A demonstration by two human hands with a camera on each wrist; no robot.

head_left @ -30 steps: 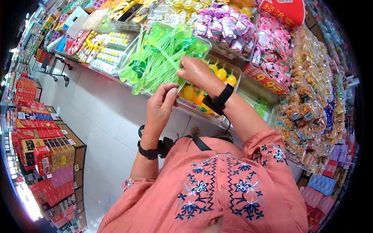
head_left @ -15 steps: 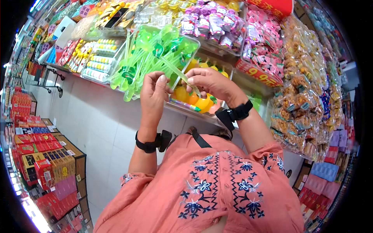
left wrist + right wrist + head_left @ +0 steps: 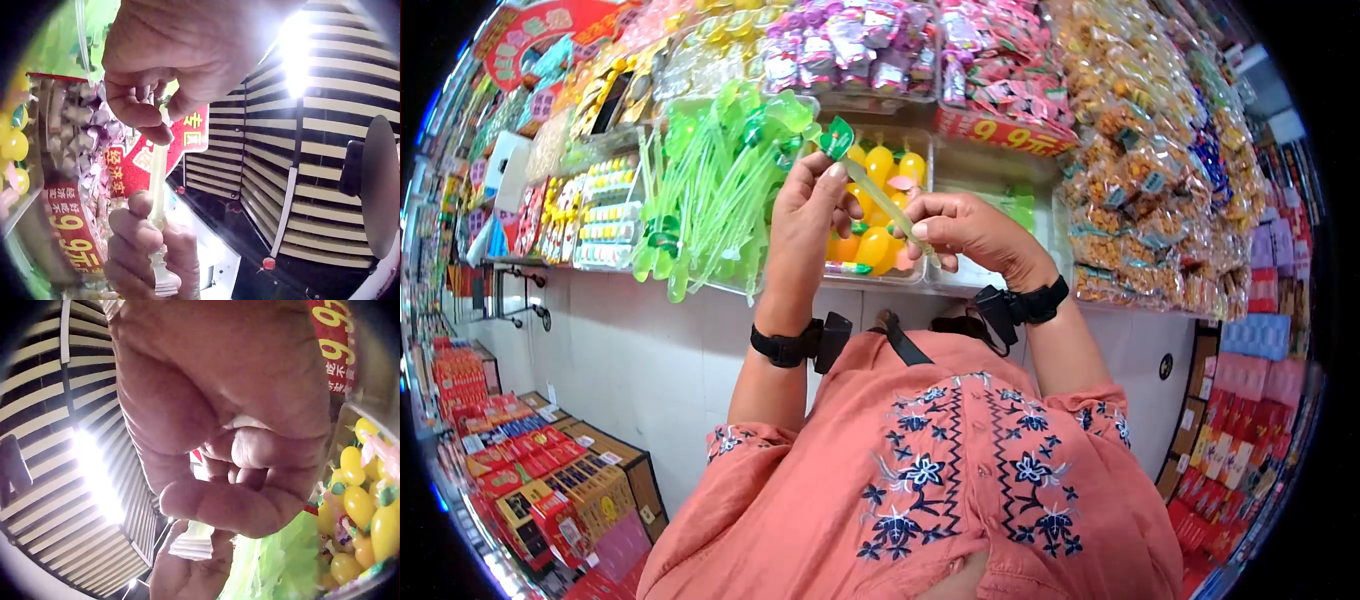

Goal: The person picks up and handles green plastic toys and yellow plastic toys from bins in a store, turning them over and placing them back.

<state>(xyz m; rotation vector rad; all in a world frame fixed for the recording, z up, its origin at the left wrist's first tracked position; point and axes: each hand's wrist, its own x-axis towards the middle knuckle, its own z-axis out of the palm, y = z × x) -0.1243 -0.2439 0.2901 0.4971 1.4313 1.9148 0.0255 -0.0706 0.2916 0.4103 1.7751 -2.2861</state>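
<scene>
A long pale green translucent stick slants between my two hands, a dark green leaf-like piece at its upper end. My left hand pinches it just below that piece. Lower down, my right hand grips the stick between thumb and curled fingers. In the left wrist view the stick runs from the left fingertips down through the right hand, and its pale ribbed end sticks out below. The same ribbed end shows beneath the right fingers in the right wrist view.
Similar green sticks fill a clear bin in front. Beside it, a bin holds yellow fruit-shaped items. Purple packets, pink packets and bagged snacks stand behind and to the right. A red price sign hangs there.
My right hand has drawn back from the green bin with a stick and moved right. The left hand now pinches the stick's upper end too. The head view has shifted rightward.
</scene>
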